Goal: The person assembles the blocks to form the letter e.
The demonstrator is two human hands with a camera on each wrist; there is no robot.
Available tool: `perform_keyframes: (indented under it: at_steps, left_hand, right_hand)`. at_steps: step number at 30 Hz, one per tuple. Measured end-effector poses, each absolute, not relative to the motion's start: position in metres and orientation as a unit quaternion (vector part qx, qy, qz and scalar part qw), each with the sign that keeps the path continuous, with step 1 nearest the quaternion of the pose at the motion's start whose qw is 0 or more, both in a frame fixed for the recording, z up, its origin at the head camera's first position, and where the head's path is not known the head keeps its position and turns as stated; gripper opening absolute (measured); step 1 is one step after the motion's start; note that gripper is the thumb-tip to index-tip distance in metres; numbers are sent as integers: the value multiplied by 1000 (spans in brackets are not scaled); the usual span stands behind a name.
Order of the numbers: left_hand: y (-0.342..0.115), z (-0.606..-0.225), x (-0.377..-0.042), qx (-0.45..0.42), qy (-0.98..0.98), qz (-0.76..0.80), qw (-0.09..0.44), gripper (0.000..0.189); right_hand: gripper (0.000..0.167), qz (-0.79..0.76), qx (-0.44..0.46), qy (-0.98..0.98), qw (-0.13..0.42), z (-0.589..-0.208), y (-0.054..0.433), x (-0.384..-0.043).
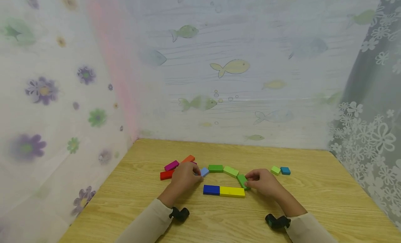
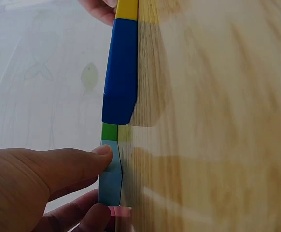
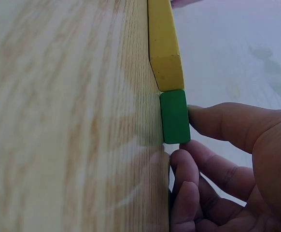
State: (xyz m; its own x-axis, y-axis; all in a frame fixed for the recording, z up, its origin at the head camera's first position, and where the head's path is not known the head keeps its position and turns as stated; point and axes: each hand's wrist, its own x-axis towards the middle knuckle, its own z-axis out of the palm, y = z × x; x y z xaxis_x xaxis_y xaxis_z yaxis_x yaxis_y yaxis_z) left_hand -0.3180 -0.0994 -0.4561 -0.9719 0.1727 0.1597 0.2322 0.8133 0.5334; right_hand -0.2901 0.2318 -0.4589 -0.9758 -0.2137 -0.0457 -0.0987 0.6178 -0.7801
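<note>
My left hand [image 1: 185,175] has its thumb and a finger on a light blue block [image 1: 205,172], pinching it; the thumb lies on its side in the left wrist view. To the right, my right hand [image 1: 264,182] pinches a green block [image 1: 242,181] that stands slanted near the end of a yellow block [image 1: 232,191]. Between the hands, another green block [image 1: 215,168] and a lime block [image 1: 231,171] continue a curved row. Nearer to me, a dark blue block [image 1: 211,190] lies end to end with the yellow one.
Beside and partly behind my left hand lie a red block [image 1: 167,174], a magenta block [image 1: 171,165] and an orange block [image 1: 188,159]. A small lime block [image 1: 275,170] and a teal block [image 1: 285,171] sit right on the wooden table [image 1: 325,194]. Patterned curtains border the table.
</note>
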Motion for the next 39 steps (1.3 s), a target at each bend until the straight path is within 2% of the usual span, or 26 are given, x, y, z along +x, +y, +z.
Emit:
perform_keyframes:
  at_steps: [12,17,30,39]
  left_hand:
    - [-107,-441,-315,-91,-946,-305,57,13]
    - [-121,-428,-318,-72,-941,-321,76,13]
    - [-163,-410,-329,-47,-923,-372,90,19]
    - [-174,-424,-339,-36,-934,-351,49,22]
  right_hand:
    - [32,-430,-90,895,69,-458,231,-289]
    - [32,-432,-86,895,69,-458,231,-290]
    - [33,-435,-89,893,69,-456,230,-288]
    - [33,-433,-96,894,66,-455,231,-287]
